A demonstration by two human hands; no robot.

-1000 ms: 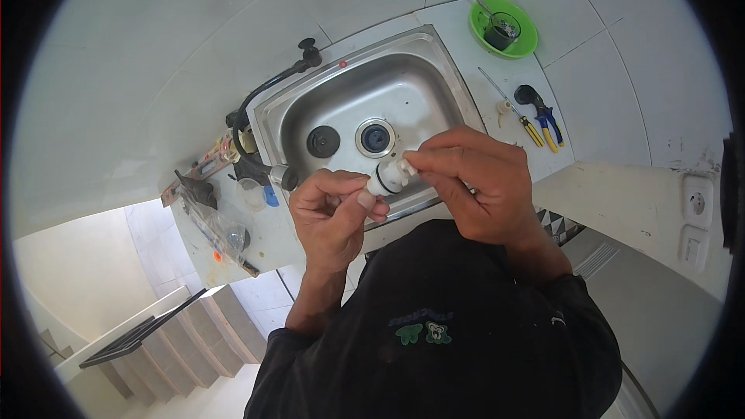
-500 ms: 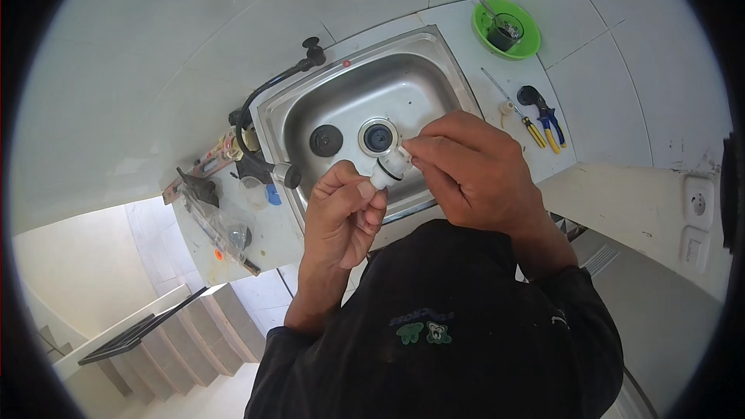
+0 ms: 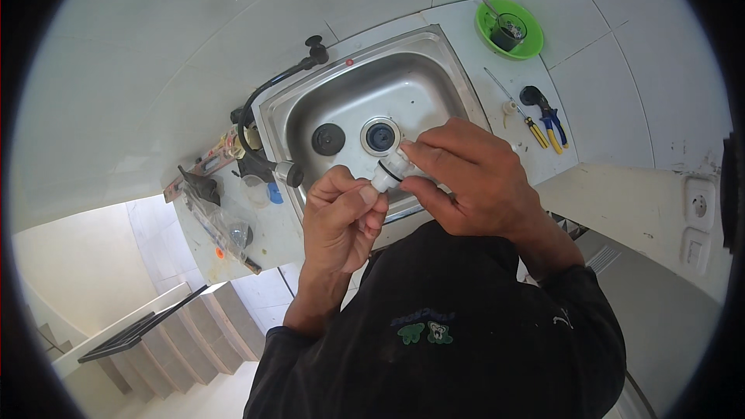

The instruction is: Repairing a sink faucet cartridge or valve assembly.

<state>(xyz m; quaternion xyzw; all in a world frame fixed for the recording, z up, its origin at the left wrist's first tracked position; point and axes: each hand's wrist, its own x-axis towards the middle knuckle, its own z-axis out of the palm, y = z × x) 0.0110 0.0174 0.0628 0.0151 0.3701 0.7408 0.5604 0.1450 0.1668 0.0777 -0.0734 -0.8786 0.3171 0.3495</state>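
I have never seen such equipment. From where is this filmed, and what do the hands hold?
This is no robot but a person working bare-handed. The view comes from a fisheye camera worn on the head, looking down, so straight edges bend. The left hand pinches one end of a white plastic part with a black ring; the right hand grips the other end. Below them is a steel sink with a black disc lying inside. On the counter to the right are a screwdriver, pliers and a green bowl holding a glass.
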